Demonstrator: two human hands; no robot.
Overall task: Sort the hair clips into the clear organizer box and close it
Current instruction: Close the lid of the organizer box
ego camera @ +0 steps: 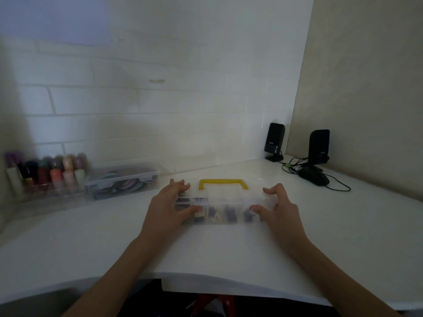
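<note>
The clear organizer box (225,197) with a yellow handle (223,183) lies on the white table, in the middle of the head view. Its lid is down. Dark hair clips (230,213) show through the front wall in several compartments. My left hand (170,205) grips the box's left end, thumb on the front, fingers over the top. At the box's right end is my right hand (278,208), thumb against the front corner and fingers curled above the lid.
A second clear lidded box (122,179) with coloured bands stands at the back left, beside a rack of small bottles (50,172). Two black speakers (274,141) and a black mouse (314,176) with cables sit at the back right. The table edge (229,284) runs near me.
</note>
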